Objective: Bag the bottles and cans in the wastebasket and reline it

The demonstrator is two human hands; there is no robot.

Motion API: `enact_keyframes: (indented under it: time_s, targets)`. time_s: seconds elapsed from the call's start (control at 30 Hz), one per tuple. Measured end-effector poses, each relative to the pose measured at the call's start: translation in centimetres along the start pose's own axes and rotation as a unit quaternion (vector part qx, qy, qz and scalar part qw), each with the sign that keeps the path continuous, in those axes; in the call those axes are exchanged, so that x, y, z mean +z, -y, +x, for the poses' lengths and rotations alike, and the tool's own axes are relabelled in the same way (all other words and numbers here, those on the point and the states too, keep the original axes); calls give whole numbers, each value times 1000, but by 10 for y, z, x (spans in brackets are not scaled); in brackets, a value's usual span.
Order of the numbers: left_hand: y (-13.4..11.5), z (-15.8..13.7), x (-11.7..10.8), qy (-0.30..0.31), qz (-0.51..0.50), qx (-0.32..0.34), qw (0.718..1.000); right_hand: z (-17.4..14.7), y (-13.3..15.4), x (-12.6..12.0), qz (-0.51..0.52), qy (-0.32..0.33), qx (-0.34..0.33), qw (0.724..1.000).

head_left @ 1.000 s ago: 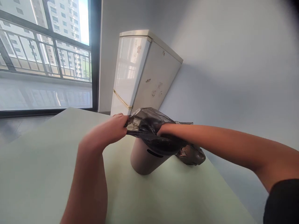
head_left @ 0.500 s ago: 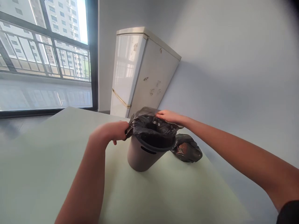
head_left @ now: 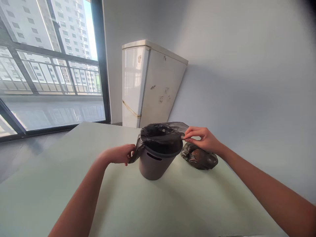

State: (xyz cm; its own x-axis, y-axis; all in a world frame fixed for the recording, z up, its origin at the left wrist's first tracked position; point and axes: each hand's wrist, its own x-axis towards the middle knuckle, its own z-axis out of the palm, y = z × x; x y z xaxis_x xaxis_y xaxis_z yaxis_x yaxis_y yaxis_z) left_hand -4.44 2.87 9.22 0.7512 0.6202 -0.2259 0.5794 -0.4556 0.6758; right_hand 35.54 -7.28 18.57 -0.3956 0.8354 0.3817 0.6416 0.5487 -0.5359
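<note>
A grey-brown trash can [head_left: 153, 168] stands upright on the pale green table, a dark slot below its rim. A thin black garbage bag [head_left: 158, 138] lines it and hangs over the far and left parts of the rim; along the near side the bag's edge lies inside, leaving the rim bare. Left of the can, my left hand [head_left: 121, 154] pinches the bag's overhanging edge. At the right of the rim, my right hand [head_left: 201, 139] grips the bag's edge between thumb and fingers.
A filled, dark plastic bag [head_left: 200, 158] lies on the table [head_left: 187, 204] right of the can, under my right hand. Behind the table stands a white refrigerator [head_left: 160, 85] by the wall. A large window [head_left: 51, 75] is at the left.
My right hand has moved from the far rim to the right side, pulling the bag's edge outward. My left hand is slightly lower, drawing the bag down. The camera view has shifted.
</note>
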Motion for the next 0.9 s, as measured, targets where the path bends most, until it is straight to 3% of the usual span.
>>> enact_keyframes:
  time_s: [0.13,0.2,0.3,0.47,0.57,0.63,0.7,0.77,0.83,0.9]
  targets:
    - [18,6,22,-60,-57,76,994,-30,-10,13,46,-135,-46,989]
    - [22,6,31,-94,-73,98,988,-44,-17,24,62,-152,-73,984]
    - [27,8,42,-117,-86,117,983,-61,-30,48,64,-101,-87,989]
    - [50,22,60,-116,-169,154,966,-70,-52,90,86,-31,-54,994]
    - [72,34,73,-129,-188,176,958,-69,-62,104,95,16,-32,995]
    - [85,40,83,-162,-230,172,944,-69,-69,109,72,12,6,997]
    - [94,45,91,-206,-287,160,922,-68,-74,111,48,-52,38,997]
    - [98,47,96,-233,-342,158,897,-67,-71,110,24,-173,48,983]
    - [99,46,97,-251,-385,174,871,-63,-54,106,-32,-313,24,949]
    - [100,46,96,-285,-401,188,850,-57,-27,101,-118,-400,-29,908]
